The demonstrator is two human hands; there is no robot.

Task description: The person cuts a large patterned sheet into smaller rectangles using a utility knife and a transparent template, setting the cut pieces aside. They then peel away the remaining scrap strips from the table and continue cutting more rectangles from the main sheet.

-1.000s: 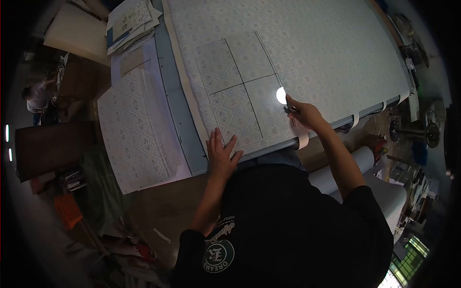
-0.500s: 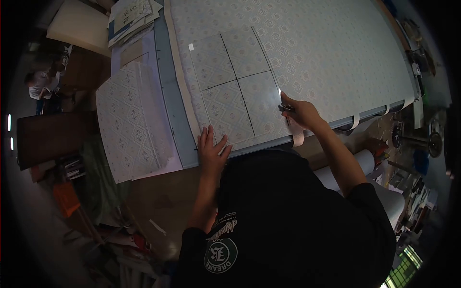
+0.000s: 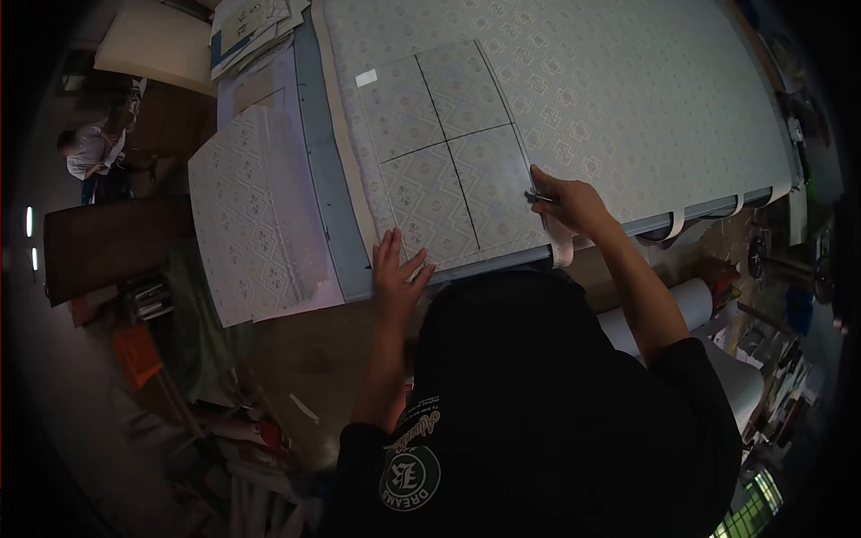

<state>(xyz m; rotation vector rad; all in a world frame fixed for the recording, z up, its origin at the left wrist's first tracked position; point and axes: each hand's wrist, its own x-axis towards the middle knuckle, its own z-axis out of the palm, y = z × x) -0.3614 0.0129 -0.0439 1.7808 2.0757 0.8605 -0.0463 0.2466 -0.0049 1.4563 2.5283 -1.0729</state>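
A clear rectangular sheet (image 3: pixel 489 175) marked with a black cross lies on pale patterned fabric (image 3: pixel 628 99) spread over the table. My left hand (image 3: pixel 399 276) rests flat with fingers spread on the sheet's near left corner. At the sheet's right edge, toward the near corner, my right hand (image 3: pixel 571 206) is closed around a small dark metal tool (image 3: pixel 535 195). Most of that tool is hidden in my fingers, and I cannot tell its kind. A loose strip of fabric (image 3: pixel 561 247) hangs over the table edge below my right hand.
Left of the grey table edge (image 3: pixel 327 179) lies another patterned fabric piece (image 3: pixel 238 215). Papers (image 3: pixel 256 31) are stacked at the back left. A person (image 3: pixel 94 152) is at the far left. Pale rolls (image 3: pixel 686 305) are below the table at right.
The view has shifted slightly, so the table sits a little higher and further right. Both hands keep nearly the same places on the sheet; the right still grips the small tool.
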